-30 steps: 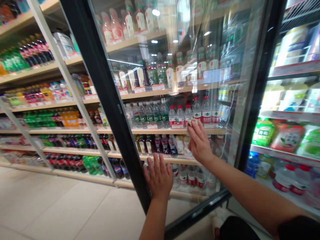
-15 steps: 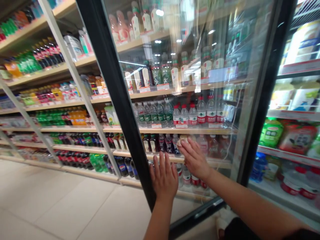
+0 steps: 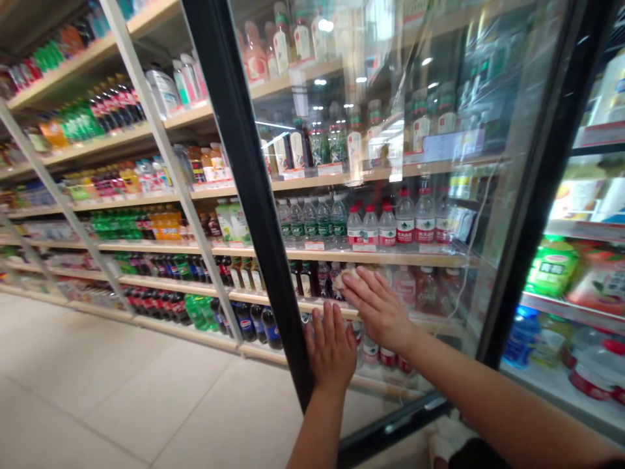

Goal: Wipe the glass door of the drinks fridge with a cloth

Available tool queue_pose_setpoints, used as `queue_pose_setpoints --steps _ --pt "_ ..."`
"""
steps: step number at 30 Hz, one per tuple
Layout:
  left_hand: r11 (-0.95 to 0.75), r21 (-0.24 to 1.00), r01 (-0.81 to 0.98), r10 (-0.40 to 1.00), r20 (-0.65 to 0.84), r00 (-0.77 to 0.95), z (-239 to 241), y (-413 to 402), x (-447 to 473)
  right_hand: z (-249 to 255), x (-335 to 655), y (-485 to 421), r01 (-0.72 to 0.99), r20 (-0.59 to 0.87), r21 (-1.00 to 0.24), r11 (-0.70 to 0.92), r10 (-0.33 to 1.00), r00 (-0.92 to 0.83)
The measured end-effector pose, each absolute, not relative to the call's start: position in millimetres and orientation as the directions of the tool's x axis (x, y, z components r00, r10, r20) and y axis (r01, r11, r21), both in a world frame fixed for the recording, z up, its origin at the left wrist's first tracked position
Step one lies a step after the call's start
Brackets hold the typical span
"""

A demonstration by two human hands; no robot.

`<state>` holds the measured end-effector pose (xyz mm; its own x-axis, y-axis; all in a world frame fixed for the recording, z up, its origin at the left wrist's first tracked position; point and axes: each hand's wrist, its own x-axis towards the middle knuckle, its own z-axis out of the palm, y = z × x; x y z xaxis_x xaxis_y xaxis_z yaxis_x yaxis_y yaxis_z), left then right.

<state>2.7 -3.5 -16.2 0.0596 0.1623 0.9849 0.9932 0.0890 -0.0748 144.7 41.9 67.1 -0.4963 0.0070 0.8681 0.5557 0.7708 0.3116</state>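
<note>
A glass fridge door (image 3: 415, 98) with a black frame (image 3: 254, 195) stands swung open in front of me. My left hand (image 3: 332, 352) lies flat on the glass near the frame's lower part, fingers stretched upward. My right hand (image 3: 375, 306) presses a small pale cloth (image 3: 340, 280) against the glass just above and to the right of the left hand. The cloth shows only at the fingertips. Through the glass I see shelves of water bottles (image 3: 385, 225) and dark drink bottles.
Open shelves with soda and juice bottles (image 3: 131, 225) run along the left over a pale tiled floor (image 3: 122, 397). The fridge interior (image 3: 576, 273) with green and red packs is at the right. My knee shows at the bottom right.
My right hand has slid the cloth down and left across the glass, from the water-bottle shelf level to the shelf below. The left hand has stayed flat on the door.
</note>
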Motion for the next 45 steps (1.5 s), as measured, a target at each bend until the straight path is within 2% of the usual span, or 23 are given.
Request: queue_pose_setpoints --steps 5,11,17,22,29,34,40,45 --pt "0.102 -0.098 0.990 0.163 0.983 0.080 -15.6 -5.4 3.9 83.3 134.1 36.8 0.608 0.913 0.248 0.754 0.028 -0.408" --pt "0.070 -0.091 0.993 0.169 0.983 0.078 -16.4 -4.0 2.0 68.6 137.1 34.4 0.515 0.846 0.373 0.772 -0.056 -0.530" --pt "0.122 -0.119 0.985 0.167 0.981 0.098 -15.0 -3.5 2.9 86.0 138.5 34.5 0.577 0.885 0.288 0.764 0.018 -0.464" --pt "0.151 -0.142 0.978 0.165 0.979 0.117 -14.8 -5.8 2.9 74.9 143.8 38.9 0.521 0.849 0.354 0.777 -0.032 -0.528" --pt "0.169 -0.141 0.976 0.169 0.979 0.112 -12.9 -6.0 3.5 79.5 156.7 51.4 0.624 0.943 0.204 0.754 0.020 -0.333" --pt "0.158 -0.128 0.979 0.162 0.981 0.102 -13.7 -4.3 3.4 70.6 160.8 48.9 0.553 0.873 0.299 0.777 0.010 -0.487" --pt "0.161 -0.146 0.976 0.167 0.979 0.119 -15.9 -3.0 0.9 79.1 165.8 53.6 0.617 0.931 0.223 0.755 0.023 -0.364" --pt "0.164 -0.157 0.974 0.181 0.975 0.127 -15.1 -2.5 -0.4 69.9 182.9 62.7 0.554 0.877 0.324 0.767 -0.024 -0.480"
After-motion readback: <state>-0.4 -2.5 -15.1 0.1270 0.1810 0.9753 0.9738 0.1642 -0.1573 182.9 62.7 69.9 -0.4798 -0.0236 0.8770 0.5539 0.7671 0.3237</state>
